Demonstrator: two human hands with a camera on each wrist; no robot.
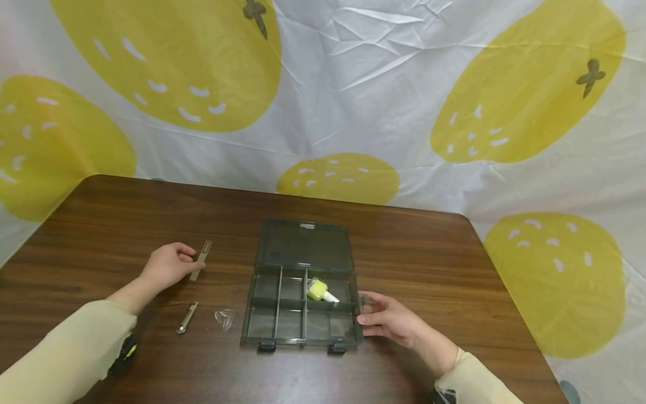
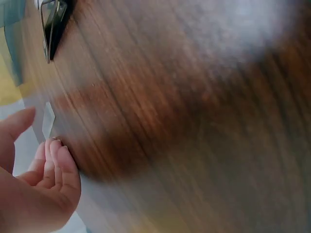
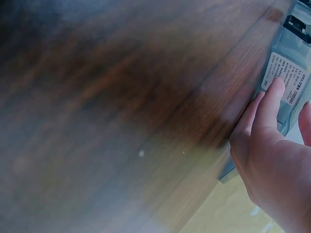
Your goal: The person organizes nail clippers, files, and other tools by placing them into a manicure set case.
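Observation:
My left hand [image 1: 170, 266] is at a narrow flat nail file [image 1: 201, 261] on the left of the table. In the left wrist view the thumb stands apart from the other fingers, whose tips are by the file [image 2: 48, 120]. On the right, my right hand [image 1: 391, 321] touches the side of a dark translucent divided case [image 1: 303, 340] with extended fingers. A bottle of yellow nail polish [image 1: 318, 289] with a white cap lies in one of its upper compartments. Nail clippers [image 1: 187, 318] and clear curved pieces [image 1: 225, 318] lie left of the case.
The case's lid [image 1: 305, 247] is folded back toward the far edge of the brown wooden table [image 1: 429, 258]. Two dark latches [image 1: 267, 345] are on its near side. A white cloth [image 1: 348, 101] with yellow fruit shapes hangs behind the table.

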